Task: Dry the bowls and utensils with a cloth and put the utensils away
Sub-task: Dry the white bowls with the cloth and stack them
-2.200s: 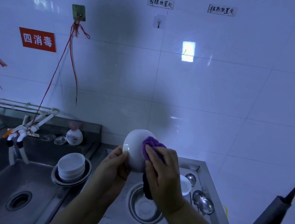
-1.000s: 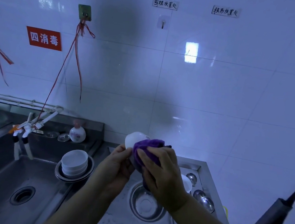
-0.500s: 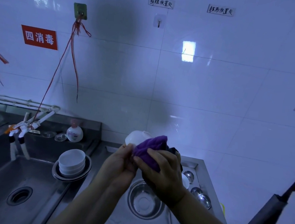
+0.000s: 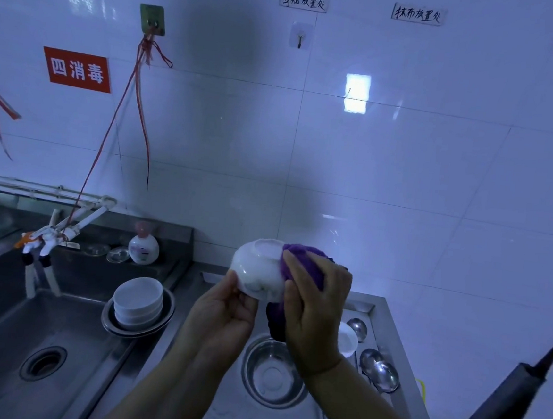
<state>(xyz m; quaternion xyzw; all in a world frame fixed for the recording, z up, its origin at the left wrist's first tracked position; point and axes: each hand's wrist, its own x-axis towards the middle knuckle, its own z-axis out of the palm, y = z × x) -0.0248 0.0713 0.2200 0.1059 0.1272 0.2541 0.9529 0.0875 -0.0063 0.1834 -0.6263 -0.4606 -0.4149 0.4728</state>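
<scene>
A white bowl [image 4: 256, 267] is held upside down over the steel counter, its foot ring tilted up and away. My left hand [image 4: 222, 318] grips its rim from below. My right hand [image 4: 313, 309] holds a purple cloth [image 4: 304, 262] against the bowl's right side; part of the cloth hangs below the hand. A stack of white bowls [image 4: 138, 301] sits in a metal basin [image 4: 165, 320] at the sink's right edge. Metal spoons [image 4: 380, 368] and a small white bowl [image 4: 347, 339] lie on the counter to the right.
A steel basin [image 4: 270, 376] stands on the counter under my hands. The sink [image 4: 6, 336] with a drain and tap [image 4: 48, 239] is on the left, a soap bottle [image 4: 143, 247] behind it. A dark handle [image 4: 502, 406] leans at the right.
The bowl has turned so more of its outside and foot ring show. The cloth has moved from over the bowl's front to its right side.
</scene>
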